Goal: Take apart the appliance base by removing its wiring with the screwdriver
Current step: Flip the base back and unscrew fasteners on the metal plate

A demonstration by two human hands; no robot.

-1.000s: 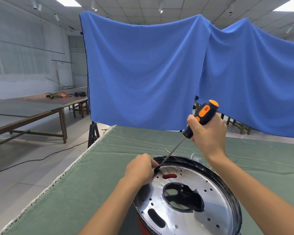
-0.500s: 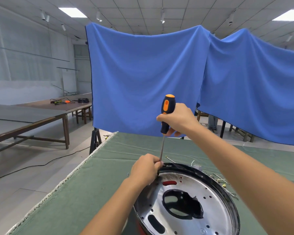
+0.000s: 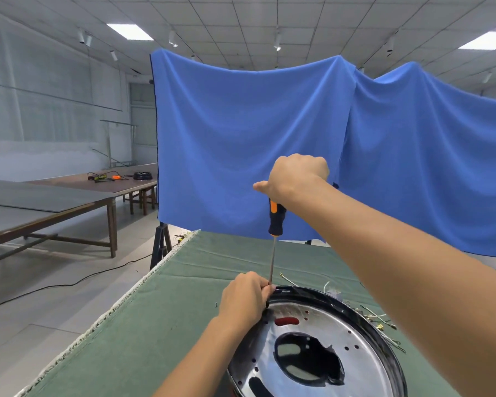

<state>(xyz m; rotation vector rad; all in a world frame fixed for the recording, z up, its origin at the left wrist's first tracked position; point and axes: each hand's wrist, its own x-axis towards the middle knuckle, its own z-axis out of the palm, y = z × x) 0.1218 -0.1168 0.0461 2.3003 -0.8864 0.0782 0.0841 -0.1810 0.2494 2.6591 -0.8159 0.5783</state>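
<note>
- So the step in hand looks like working a fastener or wire clip at the far-left rim of the appliance base. The screwdriver stands pretty much upright, with its tip down at the rim right beside the left hand.
- The right hand is wrapped around the top of the black-and-orange handle, fingers curled tight on it, thumb poking out to the left.
- The left hand's fingers are curled at the rim, right where the shaft comes down. It seems to be pinching something there, maybe a wire, but the fingers hide it, so I can't tell what.
- The base sits at the near edge of the green table, shiny metal plate up, partly cut off by the frame.
- As a container: inside the black rim there's a big ragged dark opening in the middle, a red slot near the far side and small holes. No wiring shows in it.
- Loose wires with little terminals lie on the cloth just past the far-right rim.
- Next move, I'd guess: keep the tip seated and turn or pry while the left hand steadies. A slip would hit those fingers.
</note>
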